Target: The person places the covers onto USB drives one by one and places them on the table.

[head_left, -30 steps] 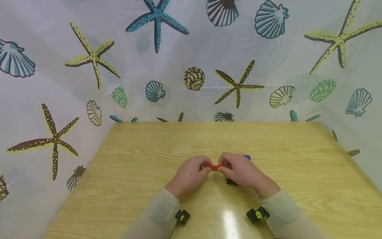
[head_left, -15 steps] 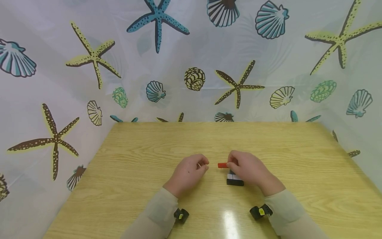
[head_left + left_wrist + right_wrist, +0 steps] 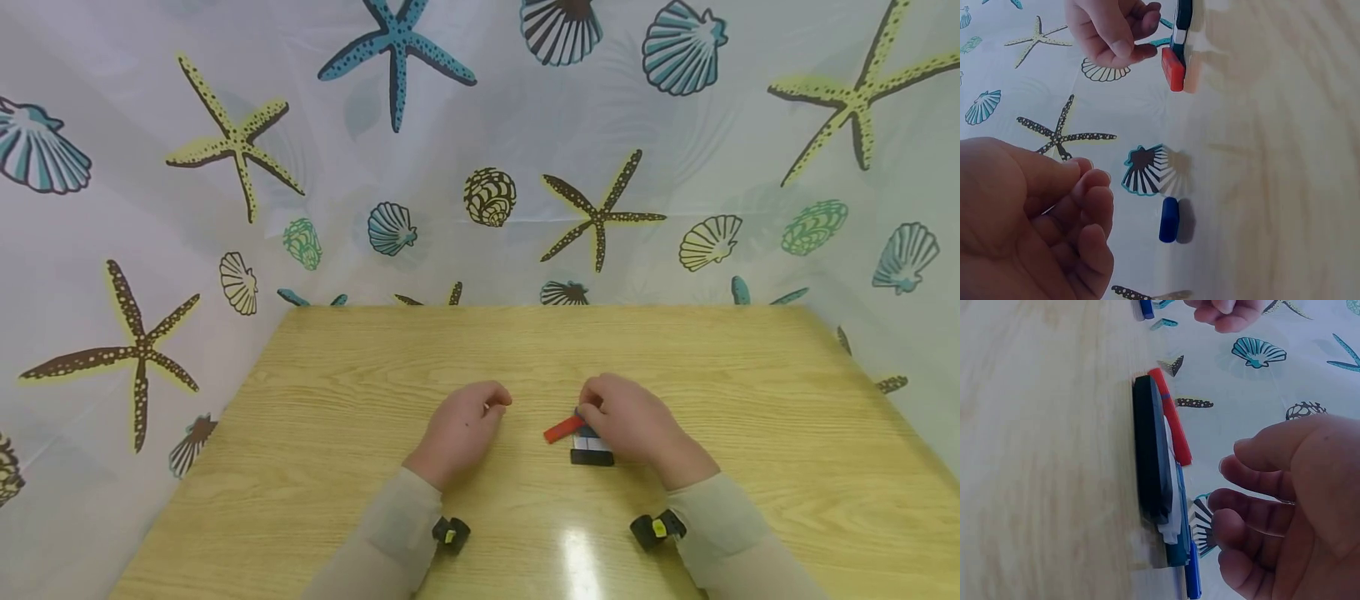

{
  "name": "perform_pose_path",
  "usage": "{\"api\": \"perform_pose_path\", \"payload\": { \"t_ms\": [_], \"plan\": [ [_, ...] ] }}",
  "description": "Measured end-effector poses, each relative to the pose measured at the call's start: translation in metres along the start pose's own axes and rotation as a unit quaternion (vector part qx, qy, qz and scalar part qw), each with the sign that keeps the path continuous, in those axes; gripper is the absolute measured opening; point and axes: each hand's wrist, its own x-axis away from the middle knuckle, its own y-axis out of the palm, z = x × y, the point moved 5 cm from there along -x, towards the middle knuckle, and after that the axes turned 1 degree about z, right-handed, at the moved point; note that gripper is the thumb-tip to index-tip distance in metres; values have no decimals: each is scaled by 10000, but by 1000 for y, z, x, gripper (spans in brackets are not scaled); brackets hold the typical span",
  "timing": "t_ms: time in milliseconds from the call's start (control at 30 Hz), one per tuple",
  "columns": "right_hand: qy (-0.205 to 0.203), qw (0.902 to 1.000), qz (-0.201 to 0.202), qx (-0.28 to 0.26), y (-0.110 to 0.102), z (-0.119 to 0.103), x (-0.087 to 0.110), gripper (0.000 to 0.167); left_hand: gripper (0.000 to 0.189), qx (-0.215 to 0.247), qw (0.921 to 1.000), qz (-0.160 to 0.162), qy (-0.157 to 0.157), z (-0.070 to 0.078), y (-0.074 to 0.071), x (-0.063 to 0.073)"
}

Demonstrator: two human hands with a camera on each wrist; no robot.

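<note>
A slim red bar (image 3: 564, 427) lies slanted at the left end of a small group of pieces, beside a white piece (image 3: 592, 443) and a black rounded block (image 3: 592, 457). My right hand (image 3: 633, 417) hovers over the group. Its thumb and index finger are close together near the red bar's far end, with nothing visible between them in the right wrist view. My left hand (image 3: 459, 429) is off to the left, fingers loosely bent and holding nothing. In the left wrist view a short blue piece (image 3: 1169, 220) lies near its fingertips.
A blue strip (image 3: 1193, 570) extends past the teal piece (image 3: 1177, 555) beside the black block in the right wrist view. The wood-grain table (image 3: 360, 358) meets a hanging white sheet (image 3: 450, 150) printed with starfish and shells. Both wrists carry black straps.
Both hands pinched the red bar earlier; the left let go and drew back left. The right carried it right to the group and released it; it has turned from level to slanted.
</note>
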Motion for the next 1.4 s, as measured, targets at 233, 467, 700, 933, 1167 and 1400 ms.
{"api": "perform_pose_path", "payload": {
  "t_ms": [233,467,700,933,1167,1400],
  "plan": [
    [99,9999,20,38,-5,5,1,13,18,-498,9986,-48,-193,-8,-4,0],
    [61,9999,71,44,-8,5,1,15,17,-1044,9936,-390,-189,-15,3,-1],
    [17,9999,95,50,-9,6,1,16,17,-1087,9921,-571,-243,-18,5,-2],
    [20,10000,91,-10,-10,4,1,16,9,-1236,9888,-795,-251,-19,6,0],
    [41,9999,96,-26,-11,5,1,17,9,-1286,9883,-783,-238,-17,5,0],
    [168,9997,181,-45,-13,8,1,17,5,-971,9932,-607,-197,-14,4,-1]
  ]
}}
